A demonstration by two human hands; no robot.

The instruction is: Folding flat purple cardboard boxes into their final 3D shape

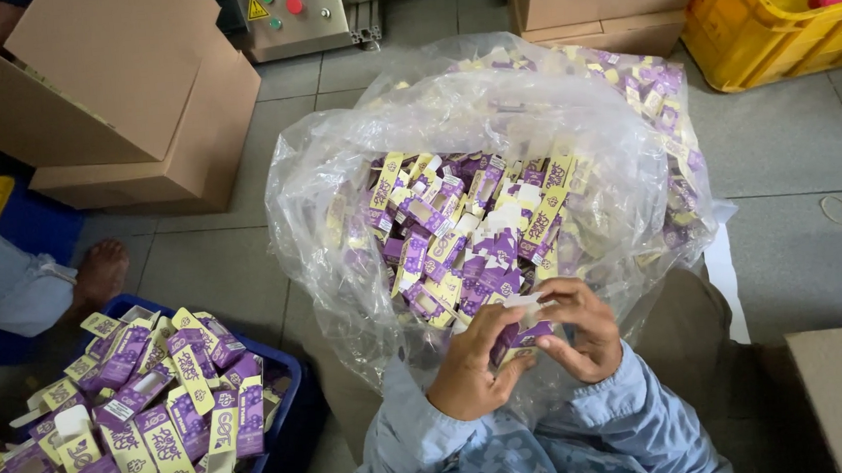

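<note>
Ahead of fingers [494, 322]: open plastic bag [338, 173] full of flat cartons [460, 224].
Left of fingers: blue crate [287, 374].
Right of fingers: bare floor [790, 142].

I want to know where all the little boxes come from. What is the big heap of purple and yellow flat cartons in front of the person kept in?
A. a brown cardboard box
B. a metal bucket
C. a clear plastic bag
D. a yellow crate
C: the purple and yellow flat cartons lie heaped inside a clear plastic bag, its crinkled film standing up around them.
</note>
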